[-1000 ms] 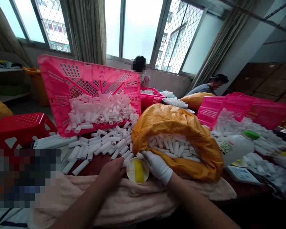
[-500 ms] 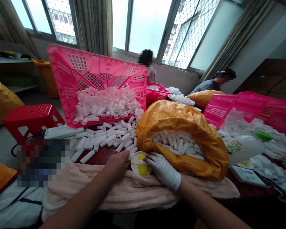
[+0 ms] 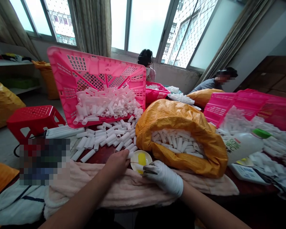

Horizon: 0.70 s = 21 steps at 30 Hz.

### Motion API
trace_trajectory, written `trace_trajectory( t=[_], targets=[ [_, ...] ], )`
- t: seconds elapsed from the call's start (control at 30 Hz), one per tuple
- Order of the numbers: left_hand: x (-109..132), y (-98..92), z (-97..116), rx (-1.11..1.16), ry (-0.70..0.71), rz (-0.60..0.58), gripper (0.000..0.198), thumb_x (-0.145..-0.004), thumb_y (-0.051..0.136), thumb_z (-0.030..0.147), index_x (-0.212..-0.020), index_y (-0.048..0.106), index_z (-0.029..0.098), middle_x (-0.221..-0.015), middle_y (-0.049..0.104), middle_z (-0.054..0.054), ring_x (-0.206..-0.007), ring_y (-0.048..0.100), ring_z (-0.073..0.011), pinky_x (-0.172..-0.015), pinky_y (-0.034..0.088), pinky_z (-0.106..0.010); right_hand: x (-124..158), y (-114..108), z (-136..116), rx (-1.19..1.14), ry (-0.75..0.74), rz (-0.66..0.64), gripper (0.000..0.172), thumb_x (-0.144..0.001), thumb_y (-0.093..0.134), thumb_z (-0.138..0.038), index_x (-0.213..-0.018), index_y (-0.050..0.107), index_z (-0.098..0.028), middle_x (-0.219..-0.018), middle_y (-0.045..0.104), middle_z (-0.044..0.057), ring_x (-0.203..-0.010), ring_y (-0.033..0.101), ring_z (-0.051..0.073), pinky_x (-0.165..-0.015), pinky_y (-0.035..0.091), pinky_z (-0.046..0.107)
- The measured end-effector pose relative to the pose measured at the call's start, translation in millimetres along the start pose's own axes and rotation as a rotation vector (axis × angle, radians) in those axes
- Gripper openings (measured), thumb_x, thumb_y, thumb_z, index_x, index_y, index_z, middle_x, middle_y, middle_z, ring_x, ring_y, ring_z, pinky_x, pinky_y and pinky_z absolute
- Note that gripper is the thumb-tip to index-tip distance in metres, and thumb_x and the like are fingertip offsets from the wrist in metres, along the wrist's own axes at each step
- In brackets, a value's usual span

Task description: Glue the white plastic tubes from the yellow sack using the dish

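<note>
My left hand (image 3: 117, 164), bare, is closed with a thin brown stick (image 3: 133, 163) reaching out from its fingertips to the right. In my right hand (image 3: 164, 178), gloved in white with dark-stained fingertips, a short white tube (image 3: 139, 167) is pinched, its free end towards the stick. Below both lies a round pale dish (image 3: 148, 157) with a yellow pad (image 3: 141, 158) in it. Loose white tubes (image 3: 108, 140) are heaped just beyond my left hand. A yellow-orange sack (image 3: 173, 111), its mouth folded open, holds many more white tubes (image 3: 180, 143) beyond my right hand.
A pink basket (image 3: 62, 86) is tipped on its side, spilling tubes. A pinkish towel (image 3: 85, 187) covers the table's front edge. To the right are a white bottle with a green cap (image 3: 243, 146) and a flat white device (image 3: 248, 175). Two people sit across the table.
My right hand has shifted slightly down with the white tube, showing more of the yellow pad. The left hand has stayed nearly in place.
</note>
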State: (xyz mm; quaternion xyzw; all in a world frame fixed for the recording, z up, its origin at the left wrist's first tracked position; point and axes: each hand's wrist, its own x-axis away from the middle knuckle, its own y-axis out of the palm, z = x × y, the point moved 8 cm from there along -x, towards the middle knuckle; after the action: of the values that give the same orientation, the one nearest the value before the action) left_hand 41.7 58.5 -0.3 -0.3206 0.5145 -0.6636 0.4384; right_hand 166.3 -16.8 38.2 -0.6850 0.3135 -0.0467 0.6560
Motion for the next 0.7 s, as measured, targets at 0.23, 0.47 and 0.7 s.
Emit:
trace_trajectory(
  t=[0.23, 0.47, 0.7],
  targets=[
    [5.5, -23.9, 13.4, 0.004, 0.097, 0.157, 0.017, -0.078, 0.045, 0.024, -0.092, 0.053, 0.020, -0.092, 0.057, -0.005, -0.090, 0.051, -0.0191, -0.078, 0.035, -0.032, 5.3, -25.0, 45.5, -0.606, 0.487, 0.768, 0.019, -0.086, 0.044, -0.017, -0.103, 0.049, -0.024, -0.102, 0.056, 0.005, -0.095, 0.056, 0.016, -0.086, 0.048, 0.033],
    [14.3, -24.1, 35.1, 0.185, 0.233, 0.081, 0.015, -0.081, 0.039, 0.029, -0.081, 0.052, 0.020, -0.074, 0.058, 0.000, -0.071, 0.054, -0.0129, -0.065, 0.038, -0.023, -18.3, -45.8, 22.0, -0.463, 0.295, 0.529, 0.018, -0.083, 0.048, -0.018, -0.100, 0.053, -0.023, -0.105, 0.058, 0.005, -0.100, 0.053, 0.017, -0.088, 0.045, 0.033],
    [21.6, -13.3, 52.9, 0.003, 0.207, -0.003, 0.022, -0.080, 0.043, 0.033, -0.079, 0.056, 0.016, -0.074, 0.063, -0.007, -0.069, 0.057, -0.0183, -0.062, 0.039, -0.028, -15.7, -6.3, 36.7, -0.307, 0.736, 0.286, 0.041, -0.089, 0.032, -0.042, -0.063, 0.053, -0.017, -0.055, 0.054, 0.001, -0.050, 0.049, 0.012, -0.045, 0.037, 0.022]
  ],
)
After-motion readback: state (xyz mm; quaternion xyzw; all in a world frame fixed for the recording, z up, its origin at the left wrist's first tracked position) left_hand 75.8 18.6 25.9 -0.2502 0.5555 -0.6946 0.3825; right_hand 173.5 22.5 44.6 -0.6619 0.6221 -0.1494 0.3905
